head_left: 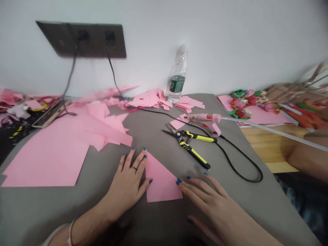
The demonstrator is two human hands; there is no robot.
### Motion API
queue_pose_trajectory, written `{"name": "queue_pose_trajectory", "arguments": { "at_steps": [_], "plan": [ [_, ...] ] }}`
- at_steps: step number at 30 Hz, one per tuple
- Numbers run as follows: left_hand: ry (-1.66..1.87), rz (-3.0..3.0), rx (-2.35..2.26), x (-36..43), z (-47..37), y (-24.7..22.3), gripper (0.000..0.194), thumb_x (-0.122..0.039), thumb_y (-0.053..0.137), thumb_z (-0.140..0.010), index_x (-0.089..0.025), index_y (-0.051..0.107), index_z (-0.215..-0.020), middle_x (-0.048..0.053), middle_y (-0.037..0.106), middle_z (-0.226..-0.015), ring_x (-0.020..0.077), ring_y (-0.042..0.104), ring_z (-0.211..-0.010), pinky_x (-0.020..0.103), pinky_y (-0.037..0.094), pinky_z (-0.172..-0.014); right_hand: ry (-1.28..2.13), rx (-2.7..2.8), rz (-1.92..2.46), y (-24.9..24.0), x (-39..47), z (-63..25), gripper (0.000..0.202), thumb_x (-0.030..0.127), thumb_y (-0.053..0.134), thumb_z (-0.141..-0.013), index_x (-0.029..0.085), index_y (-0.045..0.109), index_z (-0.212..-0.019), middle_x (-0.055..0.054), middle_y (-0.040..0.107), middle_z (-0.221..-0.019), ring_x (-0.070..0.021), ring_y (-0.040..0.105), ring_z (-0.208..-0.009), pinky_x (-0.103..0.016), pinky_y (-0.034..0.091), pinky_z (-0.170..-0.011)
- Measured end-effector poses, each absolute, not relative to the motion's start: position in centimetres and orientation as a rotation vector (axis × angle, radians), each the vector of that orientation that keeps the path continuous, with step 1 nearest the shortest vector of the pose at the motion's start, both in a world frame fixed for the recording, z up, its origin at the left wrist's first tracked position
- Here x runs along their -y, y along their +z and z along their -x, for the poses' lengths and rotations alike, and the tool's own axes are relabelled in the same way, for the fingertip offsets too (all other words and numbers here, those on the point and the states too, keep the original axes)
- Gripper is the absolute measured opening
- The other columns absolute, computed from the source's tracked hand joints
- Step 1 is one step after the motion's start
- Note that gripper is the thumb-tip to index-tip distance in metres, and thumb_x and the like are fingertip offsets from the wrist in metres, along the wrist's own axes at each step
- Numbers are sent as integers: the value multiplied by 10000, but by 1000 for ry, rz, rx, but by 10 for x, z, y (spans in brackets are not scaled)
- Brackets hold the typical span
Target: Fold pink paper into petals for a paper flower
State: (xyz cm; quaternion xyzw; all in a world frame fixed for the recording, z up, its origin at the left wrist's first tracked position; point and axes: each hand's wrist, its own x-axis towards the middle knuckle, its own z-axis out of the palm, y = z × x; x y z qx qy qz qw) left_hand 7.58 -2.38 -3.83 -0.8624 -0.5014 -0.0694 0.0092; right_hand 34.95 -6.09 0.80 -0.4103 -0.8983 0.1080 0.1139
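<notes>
A piece of pink paper (pixel 162 181) with a slanted upper right edge lies flat on the grey table, between my hands. My left hand (pixel 129 177) rests palm down with fingers spread, its index finger and thumb touching the paper's left edge. My right hand (pixel 210 198) is spread at the other side, with fingertips at the paper's slanted edge and the thumb apart, lower down. Beyond the paper lie yellow-and-black pliers (pixel 193 143), their handles apart, and a pink glue gun (pixel 205 119) with a long clear glue stick in its rear.
Large pink sheets (pixel 53 153) and paper scraps (pixel 151 99) cover the left and back. A water bottle (pixel 177 82) stands by the wall, near black cables. A phone (pixel 51 114) lies at left, paper flowers (pixel 246 102) at right. Another person's arm (pixel 309 157) shows at the right edge.
</notes>
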Motion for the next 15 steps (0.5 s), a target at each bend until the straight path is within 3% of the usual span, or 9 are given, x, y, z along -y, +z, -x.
{"name": "queue_pose_trajectory", "arguments": {
  "at_steps": [4, 7, 13, 15],
  "plan": [
    [-258, 2704, 1543, 25, -75, -43, 465, -339, 487, -978, -91, 581, -1360, 137, 453, -1577, 433, 358, -1418, 645, 392, -1078, 716, 2286, 1445, 2, 32, -326, 287, 119, 512, -914, 195, 639, -1160, -88, 745, -1022, -239, 694, -931, -369, 545, -798],
    [-275, 2708, 1552, 25, -75, -45, 478, -342, 470, -986, -95, 551, -1388, 139, 439, -1586, 420, 338, -1432, 645, 375, -1093, 871, 1954, 1647, -10, 14, -302, 215, 129, 534, -874, 183, 628, -1060, -30, 702, -771, -200, 683, -718, -290, 526, -649],
    [-395, 2762, 1631, 23, -71, -44, 498, -340, 508, -984, -152, 467, -1443, 147, 419, -1596, 389, 318, -1470, 644, 338, -1131, 950, 1894, 1785, -14, 7, -275, 63, 163, 577, -841, 215, 610, -853, 17, 651, -671, -176, 592, -604, -260, 407, -560],
    [-552, 2779, 1694, 24, -68, -39, 474, -299, 506, -988, -167, 453, -1441, 160, 391, -1609, 369, 319, -1479, 622, 346, -1142, 986, 1877, 1705, -11, 7, -274, 111, 157, 561, -849, 222, 567, -760, 29, 613, -636, -160, 562, -583, -245, 392, -546]
  ]
}}
